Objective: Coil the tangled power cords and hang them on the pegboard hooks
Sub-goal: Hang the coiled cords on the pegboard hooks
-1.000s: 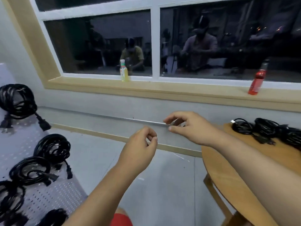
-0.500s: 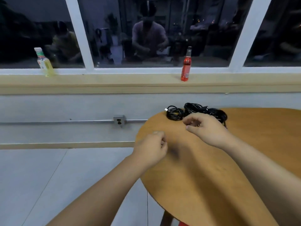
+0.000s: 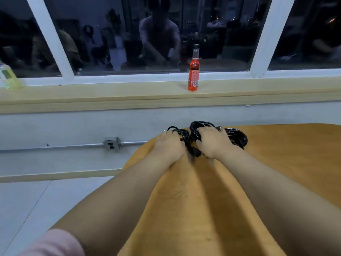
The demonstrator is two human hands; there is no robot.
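Three bundles of black power cord lie at the far edge of the round wooden table (image 3: 276, 163). My left hand (image 3: 168, 145) rests on the left bundle (image 3: 181, 133), fingers closed over it. My right hand (image 3: 214, 143) grips the middle bundle (image 3: 197, 130), which curls up over my fingers. A black plug (image 3: 195, 152) sticks out between the two hands. The right bundle (image 3: 238, 138) lies partly hidden behind my right hand. No pegboard is in view.
A red drink bottle (image 3: 193, 71) stands on the wooden window sill (image 3: 110, 93) behind the table. A yellow-green bottle (image 3: 8, 76) sits at the sill's far left. A wall outlet (image 3: 111, 143) with conduit is left of the table. Grey floor (image 3: 27, 200) lies on the left.
The view has swung right, from the pegboard with hung cords to the table. Both hands have reached forward from mid-air and closed on the cord bundles.
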